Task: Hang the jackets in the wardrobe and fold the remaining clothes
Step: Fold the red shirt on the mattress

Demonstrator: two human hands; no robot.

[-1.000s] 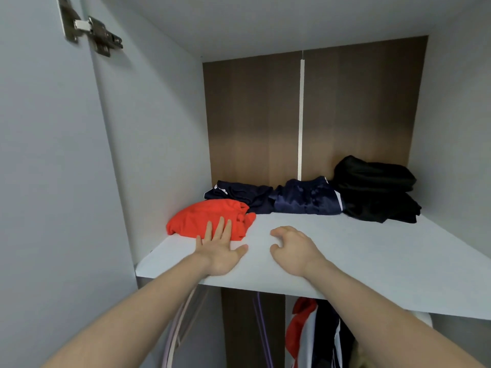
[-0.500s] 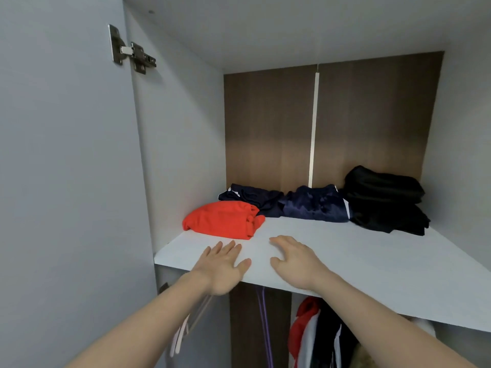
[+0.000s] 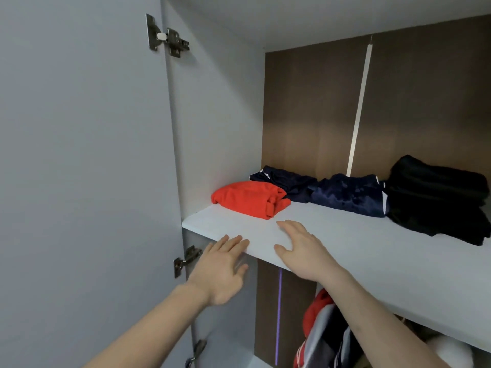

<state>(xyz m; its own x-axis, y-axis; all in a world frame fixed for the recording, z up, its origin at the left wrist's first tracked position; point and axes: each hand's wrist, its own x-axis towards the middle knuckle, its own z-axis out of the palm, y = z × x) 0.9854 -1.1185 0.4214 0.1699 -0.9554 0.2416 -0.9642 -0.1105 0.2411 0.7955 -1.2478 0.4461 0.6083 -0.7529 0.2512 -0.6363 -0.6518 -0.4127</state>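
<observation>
Both hands are flat with fingers straight, holding nothing. The left hand [image 3: 221, 268] is at the shelf [image 3: 372, 251] edge; the right hand [image 3: 300, 248] is over it. The folded red top [image 3: 248, 199] lies on the shelf beside dark folded clothes [image 3: 348, 193].

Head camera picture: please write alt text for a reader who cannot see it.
Two bare hands, the left and the right, reach open and empty at the front edge of a white wardrobe shelf. On the shelf lie folded clothes: a red piece, two navy pieces and a black pile. Below the shelf hang jackets.
</observation>
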